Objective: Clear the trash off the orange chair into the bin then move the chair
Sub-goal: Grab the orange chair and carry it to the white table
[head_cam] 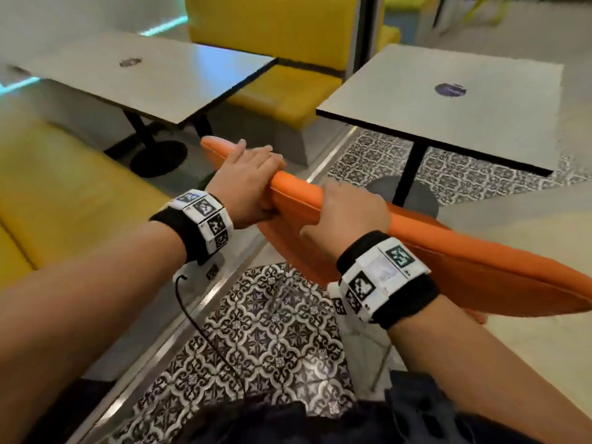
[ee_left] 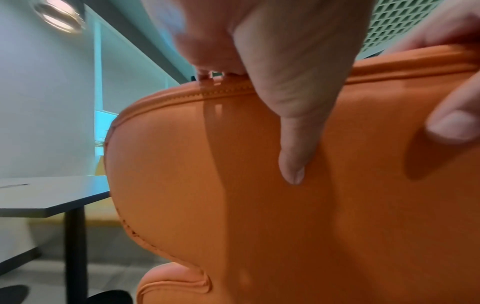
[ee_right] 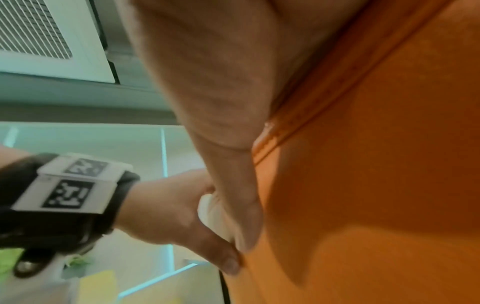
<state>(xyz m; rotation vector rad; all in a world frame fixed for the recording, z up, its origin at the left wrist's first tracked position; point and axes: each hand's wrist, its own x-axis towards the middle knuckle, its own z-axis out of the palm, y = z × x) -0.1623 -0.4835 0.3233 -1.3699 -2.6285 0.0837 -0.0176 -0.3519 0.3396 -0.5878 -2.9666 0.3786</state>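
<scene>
The orange chair (head_cam: 448, 251) is seen from above, its padded backrest top running from upper left to lower right between two tables. My left hand (head_cam: 246, 184) grips the top edge of the backrest near its left end, fingers over the far side and thumb (ee_left: 293, 144) pressed on the near face of the orange chair (ee_left: 233, 205). My right hand (head_cam: 346, 213) grips the same edge just to the right, thumb (ee_right: 244, 205) on the orange chair (ee_right: 376, 185). No trash or bin is in view.
A grey table (head_cam: 134, 75) on a black pedestal stands at the upper left, another grey table (head_cam: 464, 110) at the right. Yellow bench seats (head_cam: 288, 88) lie behind and at the left (head_cam: 64, 200). Patterned floor tiles (head_cam: 272, 331) lie below my arms.
</scene>
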